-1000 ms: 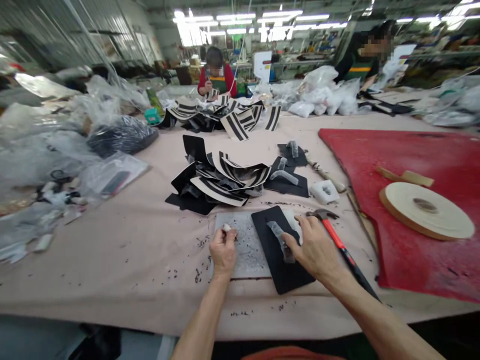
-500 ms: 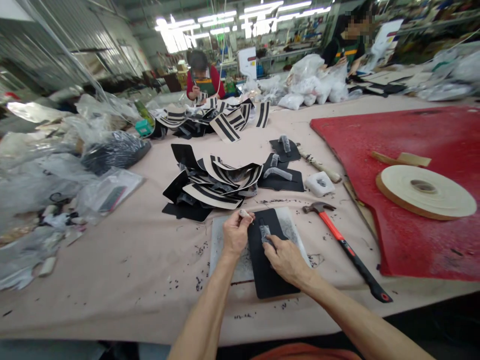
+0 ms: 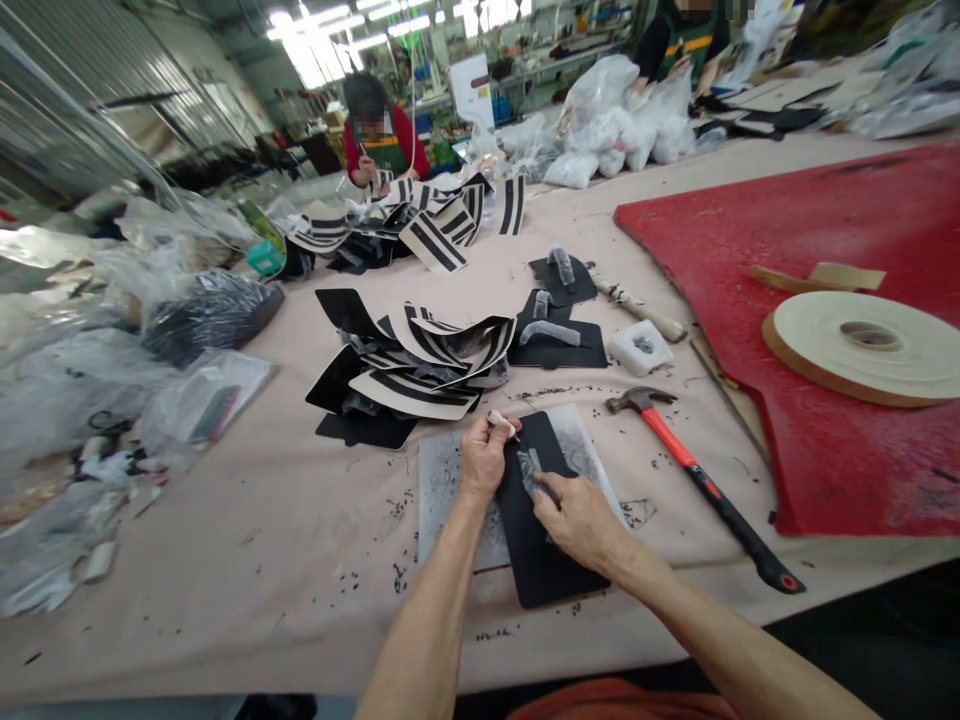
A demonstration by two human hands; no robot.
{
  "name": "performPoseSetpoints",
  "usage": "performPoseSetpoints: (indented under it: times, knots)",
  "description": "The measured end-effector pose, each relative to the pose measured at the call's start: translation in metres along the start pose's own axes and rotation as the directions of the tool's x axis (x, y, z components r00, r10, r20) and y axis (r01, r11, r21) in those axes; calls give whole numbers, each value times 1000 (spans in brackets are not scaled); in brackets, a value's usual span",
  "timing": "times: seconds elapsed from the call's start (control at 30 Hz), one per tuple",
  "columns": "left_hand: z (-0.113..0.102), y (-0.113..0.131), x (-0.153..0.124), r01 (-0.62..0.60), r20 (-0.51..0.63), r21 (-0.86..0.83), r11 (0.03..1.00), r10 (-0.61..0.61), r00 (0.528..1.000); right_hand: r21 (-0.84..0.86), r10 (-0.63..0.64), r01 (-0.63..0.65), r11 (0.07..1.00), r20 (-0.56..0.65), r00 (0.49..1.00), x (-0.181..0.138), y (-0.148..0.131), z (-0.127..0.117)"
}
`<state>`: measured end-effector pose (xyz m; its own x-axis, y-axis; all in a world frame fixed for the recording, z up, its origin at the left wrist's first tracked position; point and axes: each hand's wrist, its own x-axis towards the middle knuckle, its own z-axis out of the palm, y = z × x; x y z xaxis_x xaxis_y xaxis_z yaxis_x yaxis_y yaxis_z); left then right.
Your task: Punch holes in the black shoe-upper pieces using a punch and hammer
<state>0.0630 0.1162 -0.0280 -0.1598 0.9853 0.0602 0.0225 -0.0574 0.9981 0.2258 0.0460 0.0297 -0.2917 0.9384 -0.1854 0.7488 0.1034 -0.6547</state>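
Now keep your right hand (image 3: 577, 515) pressing the clear strip (image 3: 529, 468) flat on the black piece (image 3: 541, 545); your left hand (image 3: 484, 462), pinched on the small white tool (image 3: 501, 422), should work steadily.

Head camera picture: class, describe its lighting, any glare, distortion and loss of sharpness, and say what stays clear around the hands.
Head view: bright ceiling lights blow out to white glare at the top; wide-angle bending curves the table edge and stretches the corners; far workers are soft. The left hand, right hand, black piece and hammer stay sharp, with soft, faint shadows.
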Motion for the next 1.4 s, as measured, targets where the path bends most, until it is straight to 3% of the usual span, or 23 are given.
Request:
performPoseSetpoints:
  times: [0.37, 0.43, 0.53, 0.6, 0.7, 0.8, 0.87, 0.97, 1.03, 1.07, 1.13, 1.2, 1.3, 1.4]
  knots:
    - [7, 12, -4, -62, -35, 271, 961, 74, 997, 23, -18, 18, 1000, 4, 1000, -5, 1, -4]
    - [8, 11, -5, -96, -38, 332, 938, 115, 993, 38, -44, 45, 998, -45, 998, -8, 9, -13]
    - [10, 10, -8, -166, -10, 385, 908, 184, 983, -87, -26, 3, 996, -258, 966, -16, 42, -37]
    - [10, 11, -10, -205, 13, 401, 893, 218, 976, -292, 17, -143, 946, -396, 918, -23, 77, -57]
    - [11, 12, -11, -229, 40, 397, 889, 232, 972, -455, 155, -355, 817, -419, 895, -35, 130, -78]
    - [10, 12, -11, -234, 62, 376, 897, 227, 972, -225, 329, -403, 887, -304, 894, -41, 157, -85]
    - [9, 13, -11, -229, 70, 355, 906, 218, 973, 28, 379, -380, 925, -176, 909, -40, 152, -87]
    - [8, 14, -11, -209, 78, 305, 929, 194, 978, 371, 412, -388, 843, 18, 911, -35, 115, -89]
    - [7, 15, -12, -210, 97, 284, 935, 190, 977, 509, 419, -372, 776, 24, 908, -32, 83, -93]
    - [7, 15, -12, -218, 110, 284, 934, 194, 975, 524, 398, -325, 787, -29, 917, -32, 67, -96]
    - [7, 16, -13, -238, 138, 294, 926, 206, 969, 375, 255, -157, 914, -228, 940, -30, 41, -102]
    - [6, 15, -13, -251, 152, 307, 918, 214, 965, 70, 30, -5, 998, -363, 931, -29, 25, -105]
    - [5, 12, -12, -263, 157, 328, 907, 222, 962, -344, -170, 71, 936, -267, 949, -24, 16, -109]
    - [4, 11, -12, -286, 178, 352, 891, 237, 955, -524, -260, 159, 837, -125, 958, -20, 12, -123]
